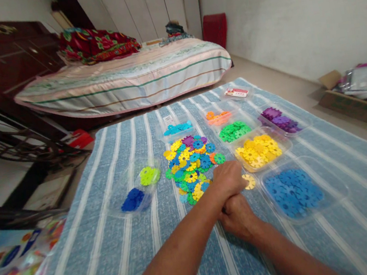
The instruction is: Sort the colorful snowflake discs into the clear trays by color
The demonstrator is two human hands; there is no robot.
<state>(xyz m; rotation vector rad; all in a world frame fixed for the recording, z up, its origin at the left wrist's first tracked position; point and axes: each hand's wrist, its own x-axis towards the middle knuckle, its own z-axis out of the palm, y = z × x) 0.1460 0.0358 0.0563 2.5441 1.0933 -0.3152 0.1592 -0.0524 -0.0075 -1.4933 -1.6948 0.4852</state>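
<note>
My left hand reaches across to the right, crossing over my right hand. Its fingers are closed, and a yellow flower-shaped disc shows at their tips. Just below, my right hand is curled into a fist; whatever it may hold is hidden. Left of the hands lies a mixed pile of notched plastic discs in several colours. On the right stand clear tubs: one with yellow discs, one with blue discs, one with green discs.
Other tubs hold purple discs, orange discs, light-blue discs, lime discs and dark-blue discs. A lidded pack sits at the striped cloth's far edge. Beyond are a bed and a cardboard box.
</note>
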